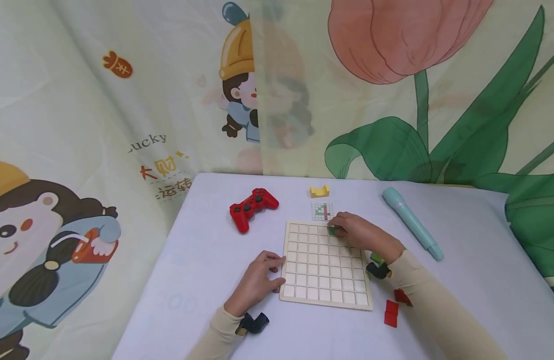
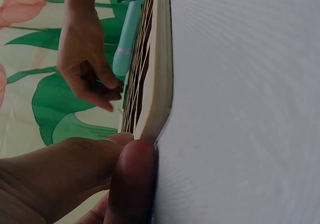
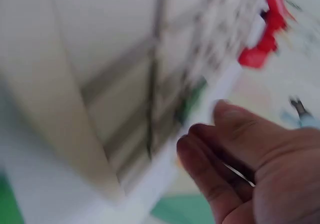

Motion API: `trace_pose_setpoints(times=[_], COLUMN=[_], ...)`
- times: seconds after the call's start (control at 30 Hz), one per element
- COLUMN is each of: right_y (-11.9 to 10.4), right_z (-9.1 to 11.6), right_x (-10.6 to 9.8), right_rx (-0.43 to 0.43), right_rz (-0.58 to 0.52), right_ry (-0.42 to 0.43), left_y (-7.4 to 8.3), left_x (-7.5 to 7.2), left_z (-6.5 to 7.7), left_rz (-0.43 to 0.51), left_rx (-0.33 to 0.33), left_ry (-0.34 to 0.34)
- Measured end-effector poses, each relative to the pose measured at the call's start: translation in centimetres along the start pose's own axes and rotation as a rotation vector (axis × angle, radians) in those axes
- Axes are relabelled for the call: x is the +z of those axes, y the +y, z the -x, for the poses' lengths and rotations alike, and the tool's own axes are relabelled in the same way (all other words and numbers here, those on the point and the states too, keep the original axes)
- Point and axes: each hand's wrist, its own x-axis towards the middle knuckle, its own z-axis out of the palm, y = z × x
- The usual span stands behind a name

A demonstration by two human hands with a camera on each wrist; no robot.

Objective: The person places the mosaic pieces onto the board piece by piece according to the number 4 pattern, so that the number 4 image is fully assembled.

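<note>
A pale wooden grid board (image 1: 319, 270) lies on the white table. Thumb and forefinger of my left hand (image 1: 259, 280), spread apart, touch its left edge; the left wrist view has these fingertips (image 2: 135, 169) right against the board's side. Over the far edge of the board is my right hand (image 1: 360, 232), its fingertips beside a dark green piece (image 1: 333, 230) in the top row. In the blurred right wrist view, the green piece (image 3: 192, 102) sits on the board just beyond the fingertips (image 3: 190, 154), and nothing shows between thumb and fingers.
Behind the board lie a small printed grid card (image 1: 322, 211) and a yellow curved block (image 1: 319, 191). A red game controller (image 1: 252, 207) is at the back left. To the right are a teal microphone-shaped object (image 1: 412, 222), a bright green piece (image 1: 377, 258) and red pieces (image 1: 391, 313).
</note>
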Motion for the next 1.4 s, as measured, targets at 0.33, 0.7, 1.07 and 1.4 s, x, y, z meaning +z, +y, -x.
trace_pose_setpoints(times=[0.33, 0.7, 1.07, 1.4], right_y=[5.1, 6.9, 7.7, 5.0], right_z=[7.7, 9.8, 10.1, 9.1], right_x=[-4.2, -1.0, -1.0, -2.5], right_rx=[0.224, 0.232, 0.234, 0.228], right_rz=[-0.071, 0.011, 0.062, -0.08], right_ry=[0.127, 0.055, 0.011, 0.074], left_y=[0.0, -0.2, -0.2, 0.0], left_x=[-0.3, -0.8, -0.1, 0.0], left_z=[0.3, 0.3, 0.1, -0.1], left_rz=[-0.013, 0.004, -0.023, -0.061], left_rx=[-0.014, -0.022, 0.001, 0.025], left_ry=[0.018, 0.016, -0.004, -0.005])
